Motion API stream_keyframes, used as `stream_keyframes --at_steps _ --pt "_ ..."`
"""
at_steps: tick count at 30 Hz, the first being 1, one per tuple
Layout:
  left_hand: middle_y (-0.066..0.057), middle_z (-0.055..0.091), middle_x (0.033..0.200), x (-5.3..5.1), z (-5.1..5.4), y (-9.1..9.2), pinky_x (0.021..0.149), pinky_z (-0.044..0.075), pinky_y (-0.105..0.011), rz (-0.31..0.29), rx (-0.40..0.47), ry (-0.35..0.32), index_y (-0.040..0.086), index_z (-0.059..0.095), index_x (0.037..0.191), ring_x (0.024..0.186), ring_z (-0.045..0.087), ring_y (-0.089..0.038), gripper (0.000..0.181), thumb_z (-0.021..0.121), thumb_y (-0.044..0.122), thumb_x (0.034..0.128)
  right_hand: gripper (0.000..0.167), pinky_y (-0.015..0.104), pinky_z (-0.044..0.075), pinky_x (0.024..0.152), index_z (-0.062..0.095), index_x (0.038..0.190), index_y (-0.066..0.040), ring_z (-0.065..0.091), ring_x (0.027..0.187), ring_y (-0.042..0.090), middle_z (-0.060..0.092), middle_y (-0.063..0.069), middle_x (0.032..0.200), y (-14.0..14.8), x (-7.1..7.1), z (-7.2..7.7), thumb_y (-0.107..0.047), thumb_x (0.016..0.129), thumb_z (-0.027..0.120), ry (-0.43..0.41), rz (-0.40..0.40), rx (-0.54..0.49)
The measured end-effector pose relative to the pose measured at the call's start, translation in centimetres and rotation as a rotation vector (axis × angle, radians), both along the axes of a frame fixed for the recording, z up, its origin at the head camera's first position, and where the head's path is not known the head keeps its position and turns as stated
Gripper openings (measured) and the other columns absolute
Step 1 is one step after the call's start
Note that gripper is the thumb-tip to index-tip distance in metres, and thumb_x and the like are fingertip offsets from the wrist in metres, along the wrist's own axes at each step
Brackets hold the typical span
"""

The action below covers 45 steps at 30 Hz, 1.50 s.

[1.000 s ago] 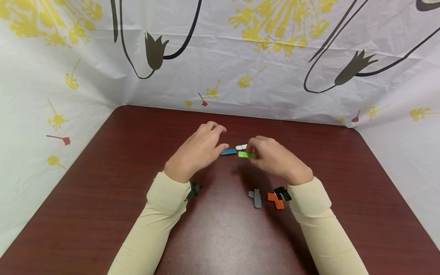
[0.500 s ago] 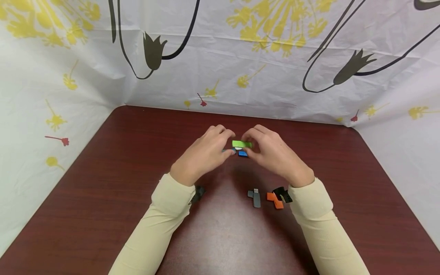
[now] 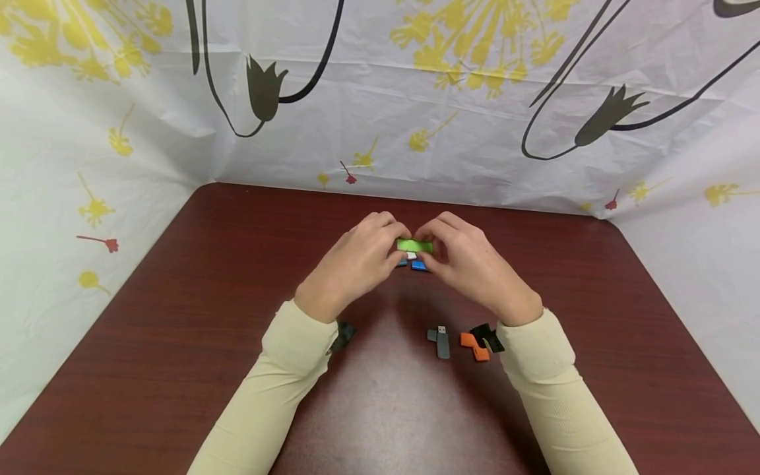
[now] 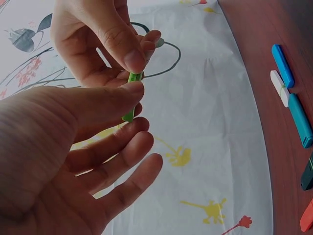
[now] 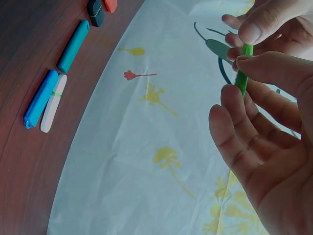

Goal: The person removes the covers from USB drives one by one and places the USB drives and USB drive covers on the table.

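Note:
A small bright green stick (image 3: 414, 246) is held up between both hands above the far middle of the table. My left hand (image 3: 354, 264) pinches its left end between thumb and index finger. The right end is pinched by my right hand (image 3: 473, 267). In the left wrist view the green stick (image 4: 133, 78) shows between the two thumbs, the other fingers of my left hand (image 4: 83, 147) spread loosely. The right wrist view shows the green stick (image 5: 243, 73) upright in the picture, partly covered by the thumb of my right hand (image 5: 274, 127).
Blue (image 5: 40, 100), white (image 5: 54, 104) and teal (image 5: 73, 46) sticks lie close together on the table (image 3: 368, 409). Nearer are a grey USB stick (image 3: 442, 344), an orange one (image 3: 475, 346) and a black one (image 3: 488, 336). A dark object (image 3: 342, 336) lies by my left cuff. Patterned cloth stands behind.
The green stick has risen and moved left in my right hand, uncovering the blue stick. My left hand has moved right and now pinches the green stick's other end.

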<state>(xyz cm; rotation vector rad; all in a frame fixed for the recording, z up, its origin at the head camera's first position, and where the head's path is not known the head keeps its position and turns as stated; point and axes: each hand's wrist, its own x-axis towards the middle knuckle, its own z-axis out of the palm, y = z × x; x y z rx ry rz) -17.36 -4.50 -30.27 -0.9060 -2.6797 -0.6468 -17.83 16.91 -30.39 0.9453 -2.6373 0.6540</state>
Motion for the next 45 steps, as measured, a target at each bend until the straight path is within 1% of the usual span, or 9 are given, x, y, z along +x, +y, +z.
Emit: stream_keyframes --at_steps 5,10,16,22,26,30,33,38,45 --pt "-0.009 0.07 0.115 -0.01 0.06 -0.07 0.092 0.06 -0.034 -0.012 0.01 0.023 0.003 0.077 0.119 0.11 0.064 -0.026 0.018 0.076 0.01 0.1022 0.016 0.029 0.05 0.069 0.074 0.108 -0.005 0.057 0.081 0.015 0.066 0.005 0.105 -0.06 0.05 0.0 0.001 0.094 0.078 0.007 -0.001 -0.006" --pt "-0.01 0.07 0.114 0.01 0.14 -0.16 0.092 0.06 -0.033 -0.025 0.011 0.039 0.003 0.077 0.119 0.108 0.064 -0.026 0.018 0.075 0.011 0.1029 0.019 0.029 0.051 0.069 0.075 0.111 -0.005 0.059 0.081 0.018 0.066 0.006 0.106 -0.13 0.14 -0.02 0.0 0.094 0.08 0.008 0.007 -0.008" --pt "-0.011 0.071 0.113 0.11 0.3 -0.29 0.092 0.059 -0.033 -0.04 0.012 0.039 0.001 0.077 0.118 0.108 0.065 -0.026 0.018 0.075 0.011 0.1033 0.021 0.029 0.052 0.069 0.075 0.113 -0.004 0.058 0.081 0.016 0.066 0.007 0.108 -0.18 0.19 -0.09 -0.001 0.093 0.082 0.011 0.013 0.007" --pt "-0.012 0.072 0.112 0.03 0.2 -0.29 0.093 0.059 -0.033 -0.045 0.018 0.057 0.0 0.078 0.118 0.108 0.066 -0.027 0.017 0.074 0.01 0.1034 0.021 0.029 0.052 0.068 0.076 0.113 -0.004 0.058 0.081 0.015 0.066 0.006 0.107 -0.18 0.14 -0.08 -0.002 0.093 0.083 0.01 0.014 0.014" --pt "-0.011 0.072 0.112 0.01 0.1 -0.28 0.094 0.06 -0.032 -0.047 0.009 0.061 0.001 0.078 0.118 0.108 0.066 -0.027 0.017 0.074 0.009 0.1031 0.02 0.029 0.052 0.068 0.076 0.112 -0.005 0.058 0.081 0.015 0.066 0.006 0.106 -0.13 0.02 -0.07 -0.002 0.093 0.083 0.011 0.022 0.021" --pt "-0.011 0.072 0.112 0.05 0.12 -0.22 0.096 0.06 -0.033 -0.049 -0.005 0.064 0.001 0.078 0.118 0.109 0.067 -0.027 0.017 0.075 0.009 0.1028 0.02 0.03 0.052 0.068 0.076 0.112 -0.005 0.06 0.081 0.018 0.066 0.006 0.105 0.01 -0.05 -0.05 -0.002 0.093 0.084 0.015 0.035 0.033" --pt "-0.011 0.071 0.112 0.09 0.16 -0.14 0.096 0.06 -0.033 -0.049 -0.009 0.051 0.001 0.078 0.119 0.11 0.067 -0.027 0.019 0.075 0.009 0.1026 0.02 0.03 0.053 0.068 0.076 0.112 -0.004 0.062 0.082 0.02 0.067 0.006 0.106 0.14 -0.11 0.0 -0.003 0.094 0.083 0.021 0.043 0.045" --pt "-0.011 0.072 0.114 0.15 0.2 0.03 0.097 0.06 -0.033 -0.048 -0.014 0.027 0.001 0.078 0.121 0.111 0.067 -0.028 0.021 0.075 0.009 0.1022 0.019 0.032 0.055 0.069 0.076 0.112 -0.005 0.061 0.082 0.016 0.068 0.006 0.107 0.31 -0.19 0.12 -0.004 0.094 0.083 0.028 0.048 0.062" --pt "-0.011 0.072 0.111 0.13 0.11 0.03 0.096 0.06 -0.033 -0.043 -0.004 0.056 0.001 0.079 0.118 0.108 0.067 -0.028 0.019 0.076 0.01 0.1019 0.02 0.033 0.056 0.07 0.077 0.112 -0.006 0.061 0.082 0.015 0.069 0.005 0.108 0.48 -0.22 0.14 -0.003 0.094 0.083 0.029 0.049 0.056"
